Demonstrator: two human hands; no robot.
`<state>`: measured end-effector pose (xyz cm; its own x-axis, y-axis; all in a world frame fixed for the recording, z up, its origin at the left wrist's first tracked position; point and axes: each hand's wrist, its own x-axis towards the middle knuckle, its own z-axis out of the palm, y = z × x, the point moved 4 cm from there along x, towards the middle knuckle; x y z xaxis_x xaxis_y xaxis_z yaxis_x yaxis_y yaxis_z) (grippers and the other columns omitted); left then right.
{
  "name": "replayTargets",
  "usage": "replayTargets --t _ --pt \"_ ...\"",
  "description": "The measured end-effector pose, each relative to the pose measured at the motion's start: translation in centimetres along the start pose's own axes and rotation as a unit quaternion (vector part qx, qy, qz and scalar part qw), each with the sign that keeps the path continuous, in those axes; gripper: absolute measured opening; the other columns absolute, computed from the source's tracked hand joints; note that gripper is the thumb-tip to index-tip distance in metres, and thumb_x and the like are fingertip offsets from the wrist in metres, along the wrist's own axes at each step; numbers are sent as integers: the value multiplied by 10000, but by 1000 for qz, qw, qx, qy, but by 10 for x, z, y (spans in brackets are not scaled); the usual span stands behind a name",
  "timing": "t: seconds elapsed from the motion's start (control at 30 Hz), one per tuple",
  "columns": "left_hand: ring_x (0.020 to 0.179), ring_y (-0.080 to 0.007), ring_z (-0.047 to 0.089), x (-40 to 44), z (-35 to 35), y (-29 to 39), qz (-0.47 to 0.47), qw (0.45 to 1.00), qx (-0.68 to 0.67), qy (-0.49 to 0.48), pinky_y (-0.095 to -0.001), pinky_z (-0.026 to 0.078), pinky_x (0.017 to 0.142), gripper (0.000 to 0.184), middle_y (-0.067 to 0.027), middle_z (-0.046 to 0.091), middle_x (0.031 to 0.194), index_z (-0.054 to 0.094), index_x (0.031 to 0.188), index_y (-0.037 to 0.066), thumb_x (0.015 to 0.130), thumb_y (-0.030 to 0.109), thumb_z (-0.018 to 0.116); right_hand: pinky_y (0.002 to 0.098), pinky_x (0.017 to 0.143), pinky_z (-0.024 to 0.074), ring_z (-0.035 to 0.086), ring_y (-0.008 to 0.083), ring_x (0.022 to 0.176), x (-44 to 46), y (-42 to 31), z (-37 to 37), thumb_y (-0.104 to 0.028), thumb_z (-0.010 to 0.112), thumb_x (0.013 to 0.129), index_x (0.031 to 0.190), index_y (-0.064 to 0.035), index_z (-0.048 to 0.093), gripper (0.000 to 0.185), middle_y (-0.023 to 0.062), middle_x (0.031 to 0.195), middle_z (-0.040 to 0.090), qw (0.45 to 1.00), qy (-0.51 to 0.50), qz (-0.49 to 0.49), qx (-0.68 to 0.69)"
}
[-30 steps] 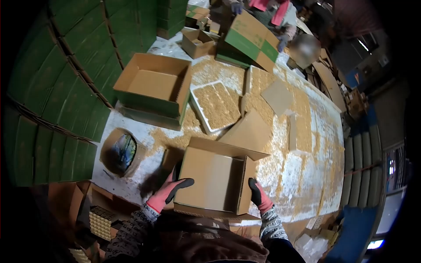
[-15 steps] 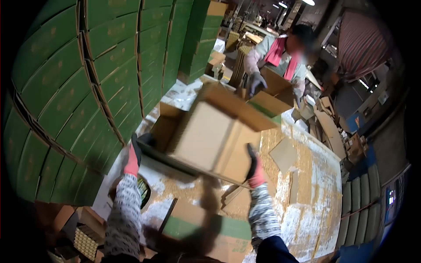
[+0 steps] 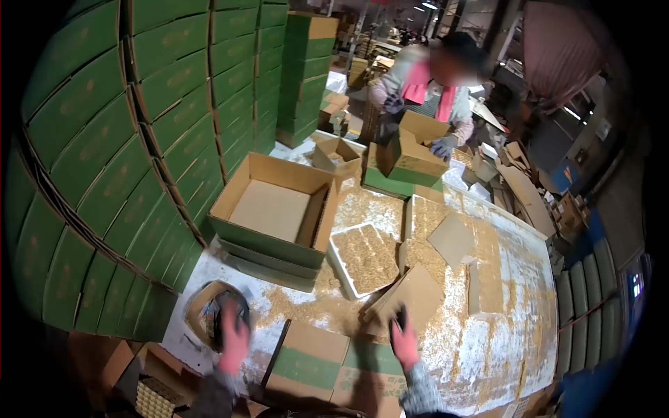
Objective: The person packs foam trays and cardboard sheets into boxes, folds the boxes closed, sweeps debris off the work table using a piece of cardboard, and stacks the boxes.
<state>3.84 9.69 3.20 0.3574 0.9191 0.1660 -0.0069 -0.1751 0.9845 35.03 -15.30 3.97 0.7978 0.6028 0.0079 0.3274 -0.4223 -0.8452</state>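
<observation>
An open cardboard box point(image 3: 272, 209) with green outer sides rests on top of another green-sided box at the left of the table. My left hand point(image 3: 235, 338), in a pink and black glove and blurred by motion, is over the round cut container point(image 3: 202, 313) and holds nothing I can see. My right hand point(image 3: 402, 338), gloved alike, hovers empty with fingers apart by the loose cardboard flaps point(image 3: 417, 296). Between and below my hands lies a flat green and brown carton point(image 3: 306, 362). A white tray point(image 3: 364, 259) filled with tan grains sits beyond it.
Green boxes point(image 3: 104, 174) are stacked high on the left. Across the table point(image 3: 516, 306) a co-worker point(image 3: 418, 83) in gloves handles an open box point(image 3: 418, 150). A small open box point(image 3: 336, 157) stands near the back. Egg-tray material point(image 3: 155, 400) is at lower left.
The box I was holding has moved forward and left onto the other box, and both my hands have let go and drawn back. The co-worker's box now stands more upright.
</observation>
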Motion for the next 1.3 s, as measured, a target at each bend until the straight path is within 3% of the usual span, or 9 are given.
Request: replayTargets --t 0.17,0.3,0.43,0.5,0.63,0.7,0.9,1.1,1.3 --pt "1324 -458 111 -183 16 -103 -162 890 342 -254 -554 134 1052 1225 -304 95 1429 163 1392 -32 530 662 688 416 972 346 405 387 1204 -227 224 -62 -314 496 883 1308 94 316 615 281 1304 399 903 -6 423 -73" --pt "1269 -523 185 -143 38 11 112 759 492 -412 -580 167 1029 1132 -318 175 1392 236 1382 5 575 692 635 385 926 428 505 312 1101 -278 243 -48 -262 411 908 1266 -63 469 414 240 1239 466 813 -199 -22 -547" --pt "1260 -373 300 -117 57 145 40 535 565 -627 -456 243 1033 849 -239 264 1386 308 1355 34 758 582 562 394 914 393 478 292 1123 -190 61 -151 -228 533 860 1361 -30 318 580 180 1307 441 986 -17 152 -70" --pt "1244 -299 354 -126 63 159 -12 501 538 -678 -399 285 1020 759 -203 325 1370 330 1342 34 808 526 549 384 979 346 355 290 1245 -164 -16 -168 -226 522 866 1400 -64 249 621 147 1416 306 842 201 71 495" --pt "1034 -326 542 -164 74 150 64 560 335 -755 -368 410 895 482 -226 567 1103 474 1214 -3 879 340 519 363 1095 139 114 315 1365 -135 -25 -104 -164 562 853 1420 -22 108 740 199 1477 91 977 196 -22 -81" --pt "924 -365 574 -159 59 88 115 760 68 -636 -384 443 839 438 -232 603 975 521 1142 -10 869 332 534 374 1085 174 117 313 1367 -154 -21 -96 -121 593 814 1425 -37 111 784 222 1468 95 957 284 17 61" --pt "1033 -208 540 -107 82 90 -147 816 104 -549 -313 411 908 495 -108 537 1171 447 1245 1 828 199 625 375 872 403 472 224 1095 -171 -31 -114 -212 605 784 1261 -39 442 533 107 1222 472 964 188 -146 117" --pt "1253 -319 361 -156 74 121 391 502 214 -741 -354 292 1039 663 -248 316 1359 212 1362 -53 879 303 494 393 807 422 528 307 913 -136 -18 7 -357 569 801 1034 -113 623 341 142 981 545 754 -311 -283 -504" --pt "1226 -262 398 -119 88 18 32 866 321 -381 -350 335 1006 892 -222 339 1350 134 1391 -24 746 223 699 385 789 457 561 341 981 -70 -64 -78 -253 535 869 1172 -36 526 373 240 1063 571 998 -52 -4 37"
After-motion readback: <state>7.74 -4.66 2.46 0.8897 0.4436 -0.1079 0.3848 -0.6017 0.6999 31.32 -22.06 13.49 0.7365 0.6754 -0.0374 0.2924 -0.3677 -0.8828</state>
